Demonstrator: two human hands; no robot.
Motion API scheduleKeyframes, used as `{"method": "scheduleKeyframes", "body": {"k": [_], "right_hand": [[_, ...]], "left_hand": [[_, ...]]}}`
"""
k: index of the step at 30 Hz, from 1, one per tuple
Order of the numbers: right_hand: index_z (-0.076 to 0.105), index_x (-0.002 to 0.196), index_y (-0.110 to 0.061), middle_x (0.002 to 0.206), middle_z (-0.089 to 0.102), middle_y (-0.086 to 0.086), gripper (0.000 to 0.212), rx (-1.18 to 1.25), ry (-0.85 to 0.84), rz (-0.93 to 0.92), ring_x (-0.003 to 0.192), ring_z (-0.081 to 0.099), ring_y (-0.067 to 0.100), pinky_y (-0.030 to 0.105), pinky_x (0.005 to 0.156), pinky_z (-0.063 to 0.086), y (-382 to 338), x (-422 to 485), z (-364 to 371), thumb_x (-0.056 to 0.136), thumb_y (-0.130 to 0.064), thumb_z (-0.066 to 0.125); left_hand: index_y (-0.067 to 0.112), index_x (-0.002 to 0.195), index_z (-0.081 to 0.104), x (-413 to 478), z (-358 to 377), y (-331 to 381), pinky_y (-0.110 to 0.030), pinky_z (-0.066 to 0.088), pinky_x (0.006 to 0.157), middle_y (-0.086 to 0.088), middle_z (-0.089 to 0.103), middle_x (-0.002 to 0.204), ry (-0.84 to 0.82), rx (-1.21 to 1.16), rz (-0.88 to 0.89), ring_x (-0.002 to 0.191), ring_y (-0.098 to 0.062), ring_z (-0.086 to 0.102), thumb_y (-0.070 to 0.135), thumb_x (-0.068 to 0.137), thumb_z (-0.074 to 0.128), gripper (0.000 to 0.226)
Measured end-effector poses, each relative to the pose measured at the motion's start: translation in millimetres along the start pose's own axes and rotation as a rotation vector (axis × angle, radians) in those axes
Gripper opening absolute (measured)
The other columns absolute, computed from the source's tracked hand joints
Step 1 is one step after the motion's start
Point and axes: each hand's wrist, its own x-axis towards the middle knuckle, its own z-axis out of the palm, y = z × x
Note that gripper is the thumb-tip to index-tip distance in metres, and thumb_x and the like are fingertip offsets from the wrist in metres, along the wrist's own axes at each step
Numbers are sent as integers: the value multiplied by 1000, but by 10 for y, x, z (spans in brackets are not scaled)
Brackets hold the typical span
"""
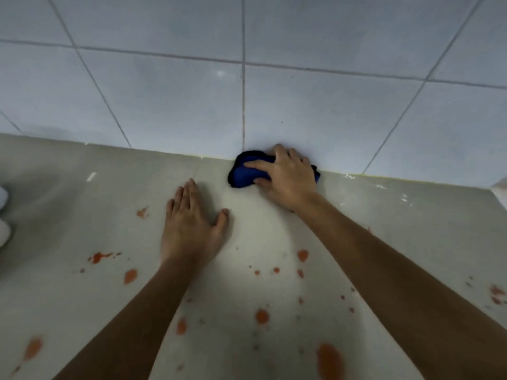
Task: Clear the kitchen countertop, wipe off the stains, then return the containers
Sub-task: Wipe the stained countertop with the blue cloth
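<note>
One blue cloth (247, 171) bunched at back edge of countertop (411, 215), right hand (286, 178) curled over it; left hand (192, 226) flat, fingers straight. Orange stains (262, 316) nearer, unwiped. Drag back in firm overlapping passes; cloth possibly dry.

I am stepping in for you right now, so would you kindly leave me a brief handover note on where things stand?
Left grip: open, palm flat on the countertop, holding nothing.
Right grip: clutches the blue cloth at the counter's back edge, against the tiled wall.
Done: cloth is in hand and on the surface.
Left: orange stains dot the near counter on both sides of the arms and are not yet wiped. Then return the containers. Two white shapes at the left edge are too cut off to identify.
</note>
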Motion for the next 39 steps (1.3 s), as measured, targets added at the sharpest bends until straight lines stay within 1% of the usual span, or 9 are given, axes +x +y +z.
{"method": "scheduleKeyframes", "body": {"k": [9, 13, 17, 19, 23, 27, 31, 36, 39], "right_hand": [[47, 133, -43, 112, 47, 15, 43, -123, 17, 454, 101, 48, 40, 51, 88, 44, 1426, -1026, -319, 90, -49, 50], [45, 134, -44, 117, 44, 14, 40, -119, 63, 673, 105, 44, 38, 49, 91, 36, 1328, -1054, -250, 93, -44, 46], [42, 134, -49, 122, 45, 9, 41, -99, -6, 467, 108, 46, 32, 44, 92, 38, 1376, -1219, -306, 92, -48, 47], [43, 133, -49, 122, 46, 8, 42, -73, 2, 463, 109, 47, 31, 43, 92, 38, 1550, -1335, -382, 92, -50, 48], [44, 133, -47, 117, 46, 11, 42, -72, 39, 648, 106, 46, 34, 45, 93, 35, 1807, -1430, -351, 91, -49, 47], [50, 127, -32, 121, 42, 17, 34, -53, 116, 966, 109, 41, 38, 49, 90, 34, 1453, -1105, -315, 93, -38, 46], [47, 129, -36, 125, 40, 15, 34, -75, 53, 821, 112, 40, 36, 47, 87, 35, 1114, -979, -278, 95, -38, 44], [38, 137, -44, 123, 42, 10, 41, -63, 22, 672, 111, 43, 31, 43, 89, 37, 1292, -1097, -332, 96, -44, 42], [41, 136, -45, 120, 44, 12, 42, -54, 48, 732, 108, 44, 34, 45, 89, 38, 1647, -1292, -358, 94, -46, 45]], "left_hand": [[4, 150, 4, 17, -43, 93, -38, 0, 119, -14, 3, 159, -54, 27, 14, 147, -25, -1, 49, 96, 29, 75], [10, 150, 12, -88, 113, 525, -38, -2, 118, -12, 3, 159, -24, -23, 153, 147, -24, -1, 43, 97, 29, 64], [19, 149, 20, -90, 283, 1094, -39, -3, 117, -8, 8, 160, -63, -175, 219, 147, -22, 3, 45, 98, 29, 58], [24, 149, 19, -75, 358, 1216, -43, -1, 118, -6, 8, 160, -72, -83, 252, 147, -23, 4, 48, 97, 27, 59], [26, 148, 21, -96, 406, 1201, -45, 3, 117, -6, 13, 159, -31, 55, 239, 146, -24, 8, 53, 93, 24, 61], [27, 147, 25, -116, 353, 1282, -45, 5, 118, -4, 17, 158, -34, 31, 233, 146, -23, 11, 56, 85, 22, 68], [27, 146, 27, -143, 380, 1288, -46, 9, 118, -4, 21, 157, -26, 28, 253, 145, -23, 14, 58, 85, 21, 68], [27, 146, 27, -133, 388, 1247, -45, 11, 118, -4, 22, 157, -29, 42, 261, 145, -23, 15, 56, 91, 27, 62], [26, 144, 32, -124, 405, 1212, -46, 14, 116, -4, 26, 155, -9, 45, 256, 143, -24, 19, 54, 90, 30, 61]]}}
